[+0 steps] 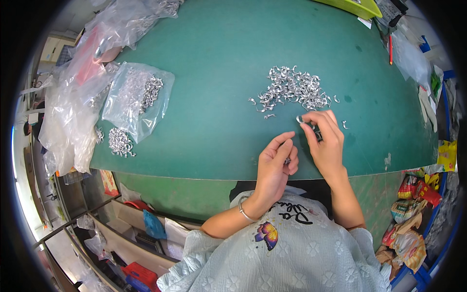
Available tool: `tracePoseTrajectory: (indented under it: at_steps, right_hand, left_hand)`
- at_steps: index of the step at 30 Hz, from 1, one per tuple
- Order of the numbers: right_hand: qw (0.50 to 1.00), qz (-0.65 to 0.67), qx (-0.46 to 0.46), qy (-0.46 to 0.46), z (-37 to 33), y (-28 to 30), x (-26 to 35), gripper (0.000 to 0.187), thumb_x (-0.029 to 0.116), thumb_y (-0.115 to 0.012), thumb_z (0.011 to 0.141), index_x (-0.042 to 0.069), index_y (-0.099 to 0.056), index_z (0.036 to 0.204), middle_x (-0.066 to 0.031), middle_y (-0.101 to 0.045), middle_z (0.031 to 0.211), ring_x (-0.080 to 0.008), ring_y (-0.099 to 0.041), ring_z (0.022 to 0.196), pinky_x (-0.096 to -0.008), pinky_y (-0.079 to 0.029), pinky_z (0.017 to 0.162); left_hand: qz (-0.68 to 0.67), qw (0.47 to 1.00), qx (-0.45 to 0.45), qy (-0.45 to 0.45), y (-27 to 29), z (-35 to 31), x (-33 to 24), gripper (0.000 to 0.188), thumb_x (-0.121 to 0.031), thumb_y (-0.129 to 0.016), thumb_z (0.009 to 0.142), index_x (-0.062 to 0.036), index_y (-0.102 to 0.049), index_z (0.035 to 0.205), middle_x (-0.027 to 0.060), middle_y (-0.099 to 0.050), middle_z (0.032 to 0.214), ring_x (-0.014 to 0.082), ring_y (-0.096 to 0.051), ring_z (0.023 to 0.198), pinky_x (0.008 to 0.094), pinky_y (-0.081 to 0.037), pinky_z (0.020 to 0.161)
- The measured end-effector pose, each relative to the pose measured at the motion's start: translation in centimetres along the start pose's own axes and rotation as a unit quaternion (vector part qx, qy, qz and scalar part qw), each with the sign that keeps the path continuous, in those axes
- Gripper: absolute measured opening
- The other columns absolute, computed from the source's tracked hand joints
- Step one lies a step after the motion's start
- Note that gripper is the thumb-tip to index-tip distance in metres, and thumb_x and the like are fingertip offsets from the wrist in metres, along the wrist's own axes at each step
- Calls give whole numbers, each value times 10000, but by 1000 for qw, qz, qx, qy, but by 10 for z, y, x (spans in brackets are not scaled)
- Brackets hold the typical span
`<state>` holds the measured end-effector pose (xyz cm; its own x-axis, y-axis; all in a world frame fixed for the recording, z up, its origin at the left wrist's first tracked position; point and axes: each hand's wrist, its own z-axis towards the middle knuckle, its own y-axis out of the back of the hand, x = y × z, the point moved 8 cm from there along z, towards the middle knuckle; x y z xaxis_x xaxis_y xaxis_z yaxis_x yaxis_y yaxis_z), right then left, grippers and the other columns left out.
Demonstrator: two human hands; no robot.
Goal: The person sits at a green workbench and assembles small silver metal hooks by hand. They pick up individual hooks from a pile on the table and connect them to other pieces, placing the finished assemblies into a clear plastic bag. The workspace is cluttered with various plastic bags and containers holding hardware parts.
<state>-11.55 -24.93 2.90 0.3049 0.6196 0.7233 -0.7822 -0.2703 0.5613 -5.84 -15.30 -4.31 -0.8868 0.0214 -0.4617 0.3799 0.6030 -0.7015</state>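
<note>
Far left of the broad heap of small, curved, silver-grey metal pieces (294, 87), crumpled sheets of clear plastic bagging (63, 129) spill over the edge of the matte green tabletop (214, 87). Nearer the heap, though well apart on its left, lies a flat, glossy clear plastic bag (158, 114) with similar shiny pieces inside; a small rounded mound of silver-grey pieces (120, 142) sits just beside its lower end.

Below the heap, a little to its left, the left hand (275, 158) is loosely curled around a few grey metal bits (287, 160), how many I cannot tell; its thumb and index tips stand slightly apart. Just below the heap, the right hand (323, 138) pinches one crescent-shaped silver piece (299, 119) between thumb and index finger, with more pieces showing under its curled fingers. One loose hooked piece (345, 125) lies alone to the heap's lower right.

The step in hand looks like handling the pieces singly. The next move seems to call for a light, exact fingertip pinch, since the smooth, hard, hooked shapes could slip or tangle together.
</note>
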Motion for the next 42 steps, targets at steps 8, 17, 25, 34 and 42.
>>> tracePoseTrajectory:
  at_steps: [8, 17, 25, 34, 42]
  right_hand:
    - [995, 78, 10, 64, -18, 23, 28, 232, -75, -663, 631, -11, -586, 840, -114, -587, 813, -261, -546, 750, -324, -450, 641]
    - [981, 183, 54, -14, -23, 27, 21, 177, -15, -658, 661, -6, -581, 819, -101, -582, 796, -239, -533, 769, -318, -423, 698]
    - [950, 283, 118, -64, -34, 21, 17, 61, -14, -603, 738, -9, -555, 775, -98, -570, 748, -208, -526, 710, -296, -418, 658]
    - [975, -174, -57, -125, -25, 74, -52, 156, 16, -637, 711, -4, -597, 861, -81, -577, 821, -220, -516, 790, -308, -412, 696]
    - [979, -183, -36, -82, -19, 64, -53, 121, 6, -630, 723, -1, -588, 837, -79, -552, 755, -190, -499, 716, -295, -395, 678]
  left_hand:
    - [135, 984, 38, -106, -8, -5, -17, 142, -61, -560, 841, 8, -551, 965, 43, -564, 766, 56, -415, 563, 191, -330, 495]
    - [197, 962, 116, -150, -30, -25, -26, 101, -9, -555, 821, 14, -534, 918, 57, -562, 744, 41, -432, 558, 168, -323, 468]
    - [190, 974, 120, -38, -30, -25, -15, 101, -98, -514, 838, 2, -503, 843, 61, -536, 686, 55, -401, 516, 175, -294, 447]
    - [27, 981, 175, 74, -24, -13, 6, 105, -107, -389, 776, -16, -433, 747, 140, -509, 669, 119, -385, 492, 233, -313, 434]
    - [76, 988, 136, 23, -17, -7, 6, 141, -37, -437, 790, 37, -536, 858, 103, -556, 776, 125, -461, 601, 250, -378, 511]
